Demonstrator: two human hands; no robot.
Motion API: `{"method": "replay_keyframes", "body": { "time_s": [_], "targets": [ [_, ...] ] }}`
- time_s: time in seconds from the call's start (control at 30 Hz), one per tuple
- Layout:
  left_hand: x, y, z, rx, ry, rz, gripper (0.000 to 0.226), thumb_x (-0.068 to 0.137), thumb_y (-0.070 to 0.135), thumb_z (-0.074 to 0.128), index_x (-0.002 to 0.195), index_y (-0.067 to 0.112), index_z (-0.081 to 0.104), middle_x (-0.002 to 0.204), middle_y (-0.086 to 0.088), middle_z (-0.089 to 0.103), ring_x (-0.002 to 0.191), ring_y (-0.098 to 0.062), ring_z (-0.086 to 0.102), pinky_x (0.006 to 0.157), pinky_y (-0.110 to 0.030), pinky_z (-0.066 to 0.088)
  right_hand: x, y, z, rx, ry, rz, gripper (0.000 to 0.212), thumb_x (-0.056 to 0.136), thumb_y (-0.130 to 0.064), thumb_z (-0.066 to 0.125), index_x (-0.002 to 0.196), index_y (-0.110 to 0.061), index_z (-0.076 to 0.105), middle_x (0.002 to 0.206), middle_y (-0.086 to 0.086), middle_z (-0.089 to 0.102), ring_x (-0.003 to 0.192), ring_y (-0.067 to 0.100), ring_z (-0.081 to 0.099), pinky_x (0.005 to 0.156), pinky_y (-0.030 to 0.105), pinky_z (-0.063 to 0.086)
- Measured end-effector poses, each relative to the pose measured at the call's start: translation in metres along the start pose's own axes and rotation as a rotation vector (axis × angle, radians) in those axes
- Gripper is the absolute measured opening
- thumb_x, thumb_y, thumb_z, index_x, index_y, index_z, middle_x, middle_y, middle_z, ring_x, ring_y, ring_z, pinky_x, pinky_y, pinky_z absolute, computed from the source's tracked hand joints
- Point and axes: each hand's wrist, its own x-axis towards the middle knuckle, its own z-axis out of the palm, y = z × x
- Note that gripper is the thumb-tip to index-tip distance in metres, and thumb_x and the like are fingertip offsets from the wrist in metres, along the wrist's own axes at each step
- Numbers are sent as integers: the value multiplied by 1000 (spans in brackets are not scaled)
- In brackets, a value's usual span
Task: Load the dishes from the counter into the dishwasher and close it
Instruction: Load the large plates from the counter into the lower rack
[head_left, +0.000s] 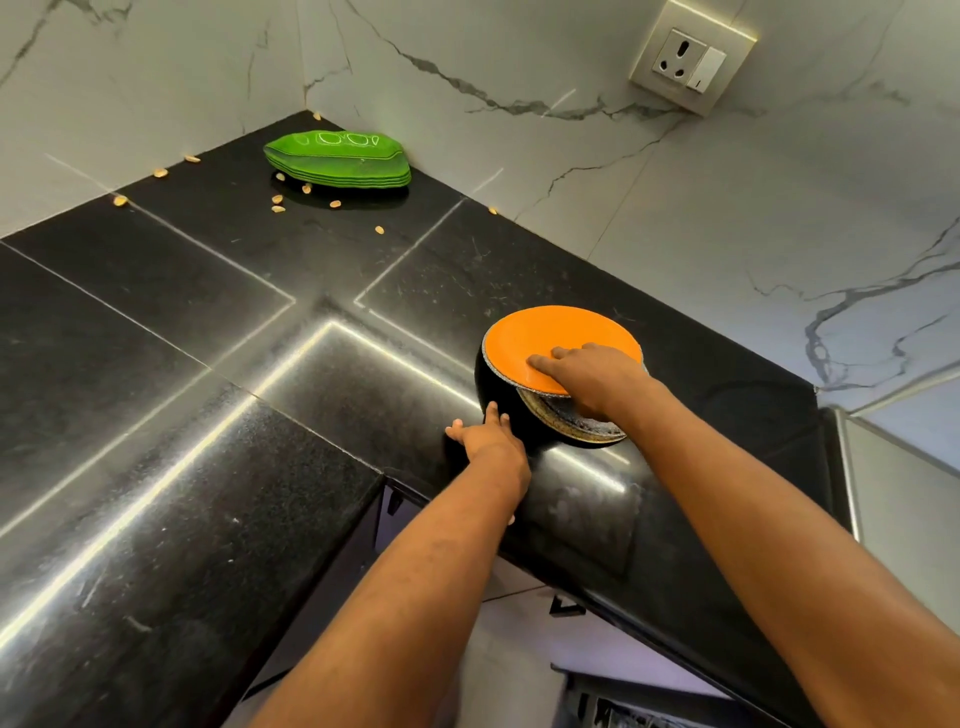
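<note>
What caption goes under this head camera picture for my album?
Right hand on an orange plate, left hand against the black bowl beneath.

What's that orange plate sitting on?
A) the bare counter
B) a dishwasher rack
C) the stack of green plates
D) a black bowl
D: the orange plate lies across the rim of the black bowl, slid partly aside so that some of the bowl's inside shows.

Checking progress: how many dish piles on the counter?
2: green plates in the back corner; orange plate on a black pot at the front edge. Others may lie off-frame.
</note>
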Motion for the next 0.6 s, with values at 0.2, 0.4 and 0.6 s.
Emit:
{"method": "replay_keyframes", "body": {
  "time_s": [0.2,0.4,0.6],
  "targets": [
    [4,-1,0,-30,10,-10,85,96,37,62,157,10,10,164,-10,-13,148,-35,-21,111,-67,26,1,-6,-26,160,22,25,70,88,-17,65,149,-25,32,129,13,56,113,33,55,88,41,46],
    [3,-2,-1,-56,-11,-8,85,98,36,60,157,7,6,164,-7,-15,149,-34,-19,111,-66,25,16,-43,-29,50,356,-5,57,84,-19,54,139,-16,39,71,5,51,69,27,50,54,34,31],
    [3,-2,-1,-54,17,-20,72,103,30,50,157,7,9,165,-9,-10,150,-34,-12,113,-65,23,29,-71,-19,-79,538,-53,62,65,-10,73,126,-12,58,61,10,59,50,24,47,45,27,22]
  ]
}}
